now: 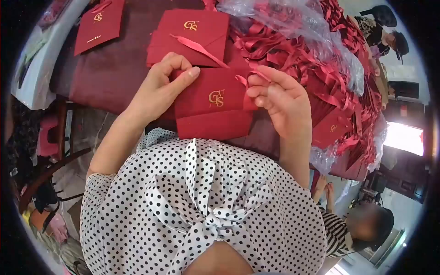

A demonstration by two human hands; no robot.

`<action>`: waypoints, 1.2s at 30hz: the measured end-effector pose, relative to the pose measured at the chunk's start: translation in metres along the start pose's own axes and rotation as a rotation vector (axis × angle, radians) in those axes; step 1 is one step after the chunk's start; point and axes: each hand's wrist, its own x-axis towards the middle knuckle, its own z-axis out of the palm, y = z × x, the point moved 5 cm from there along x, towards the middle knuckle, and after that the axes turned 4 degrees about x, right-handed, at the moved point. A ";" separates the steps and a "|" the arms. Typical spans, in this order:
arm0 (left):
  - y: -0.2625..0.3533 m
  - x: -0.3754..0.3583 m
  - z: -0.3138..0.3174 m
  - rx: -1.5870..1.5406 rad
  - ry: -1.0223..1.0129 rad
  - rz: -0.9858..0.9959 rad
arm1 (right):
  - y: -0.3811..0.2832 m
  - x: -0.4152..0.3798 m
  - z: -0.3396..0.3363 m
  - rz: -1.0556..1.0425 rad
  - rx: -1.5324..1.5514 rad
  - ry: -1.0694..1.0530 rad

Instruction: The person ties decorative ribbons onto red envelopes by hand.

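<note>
Polka-dot blouse point(201, 215) below, both hands are working one red envelope point(211, 103) over the counter point(110, 73): left hand point(160, 89) clamping its edge, right hand point(279, 98) pinching its ribbon point(243, 81), probably tying next.

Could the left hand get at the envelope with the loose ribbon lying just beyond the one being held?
Probably yes. The left hand sits just below that envelope, nothing lies between them, but it would have to let go of the held envelope.

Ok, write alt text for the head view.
Two bare hands, left hand and right hand, hold a dark red envelope with a gold monogram over a maroon table; more envelopes and a ribbon pile lie behind.
</note>
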 end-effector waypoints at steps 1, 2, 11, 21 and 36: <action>-0.001 0.000 0.001 -0.012 0.003 0.000 | 0.000 0.000 0.002 -0.006 -0.005 -0.001; -0.001 0.000 0.001 -0.010 0.007 0.003 | 0.001 0.000 0.005 -0.008 -0.005 -0.006; 0.008 -0.004 0.007 0.166 0.027 0.264 | -0.056 -0.057 0.044 -0.506 -0.500 -0.180; 0.007 -0.004 0.005 0.212 0.032 0.245 | -0.024 -0.029 0.061 -0.093 -1.050 -0.552; 0.060 0.003 0.033 0.989 0.146 0.518 | 0.020 0.014 0.017 -0.328 -1.607 0.048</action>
